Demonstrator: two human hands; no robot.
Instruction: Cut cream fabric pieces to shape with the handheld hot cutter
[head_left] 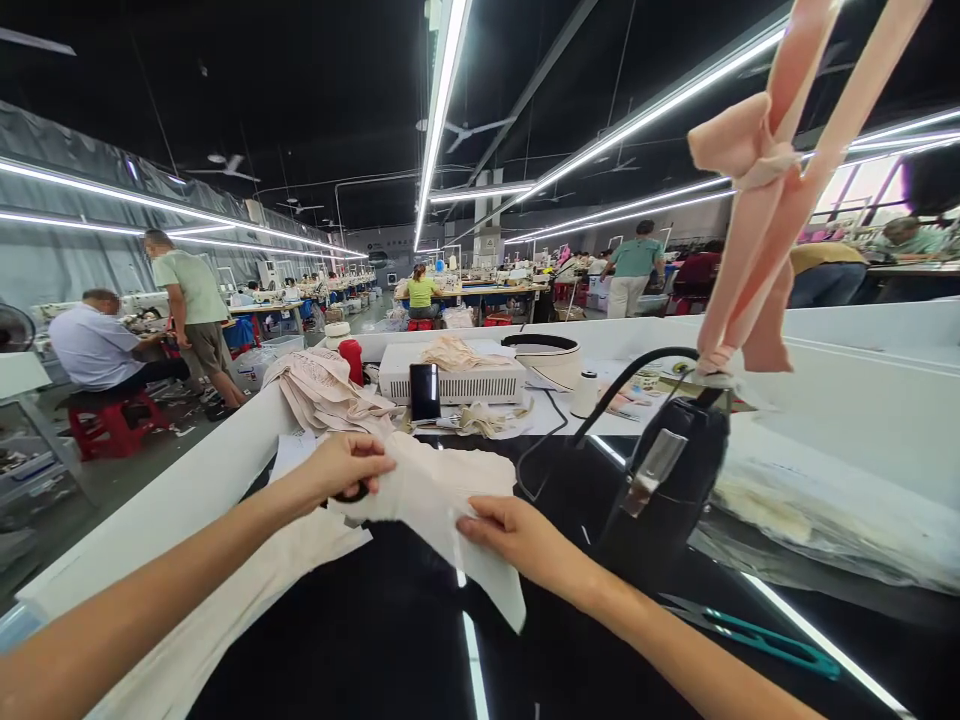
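Note:
A thin cream fabric piece is stretched between my two hands above the glossy black tabletop. My left hand pinches its left side with thumb and fingertips. A small black curved item shows under those fingers; its kind is unclear. My right hand grips the cloth nearer its right end, thumb and fingers closed, and a pointed corner hangs below. Beneath my left forearm lies more cream fabric. To the right stands a black machine with a metal plate on its side.
Behind the cloth are stacked fabric pieces, a white box, a phone and a thread cone. Teal-handled thread snips lie at right. Pink strips hang above the machine. Other people work farther off.

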